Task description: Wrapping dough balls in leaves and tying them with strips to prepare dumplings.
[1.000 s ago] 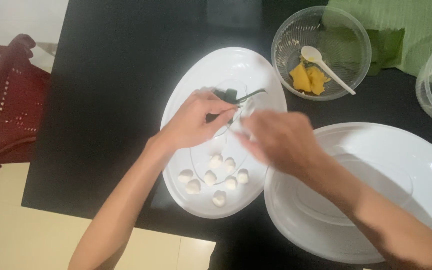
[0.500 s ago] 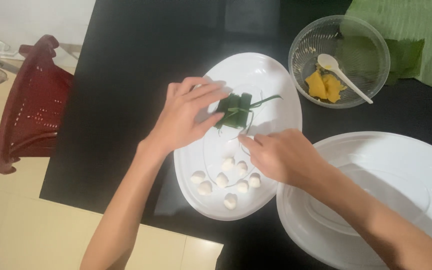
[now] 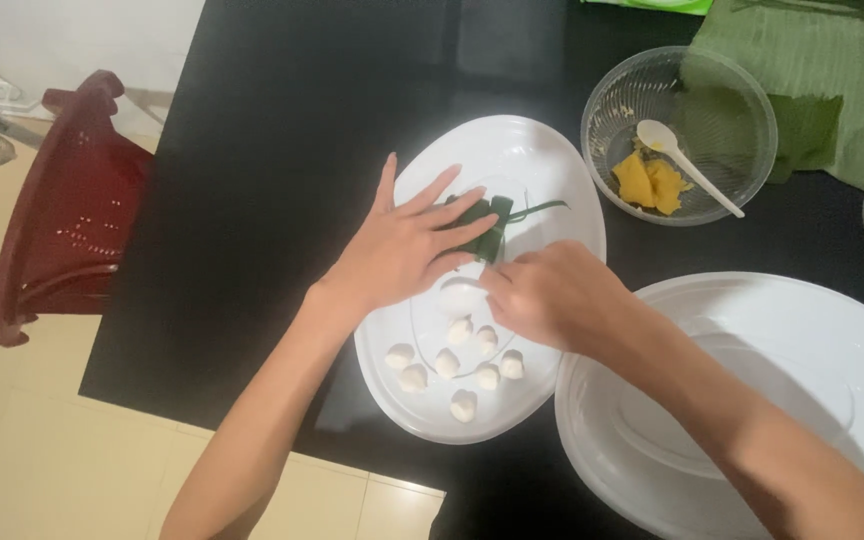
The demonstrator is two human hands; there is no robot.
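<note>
A small green folded leaf parcel (image 3: pixel 487 222) lies on the white oval plate (image 3: pixel 542 160). My left hand (image 3: pixel 402 250) rests flat on the plate with its fingers spread, the fingertips pressing on the parcel. My right hand (image 3: pixel 552 295) is curled just below the parcel, its fingertips touching the parcel's lower edge. Several small white dough balls (image 3: pixel 452 360) sit on the near half of the plate, below both hands.
A clear bowl (image 3: pixel 692 90) with yellow filling (image 3: pixel 647 182) and a white spoon (image 3: pixel 687 165) stands at the back right. Green banana leaves (image 3: pixel 832 70) lie behind it. A large white lid (image 3: pixel 832 400) lies at right, a red plastic chair (image 3: pixel 62 210) at left.
The leaf parcel has come down from between my fingers onto the plate. My left hand has flattened over it and my right hand has moved up to its lower edge.
</note>
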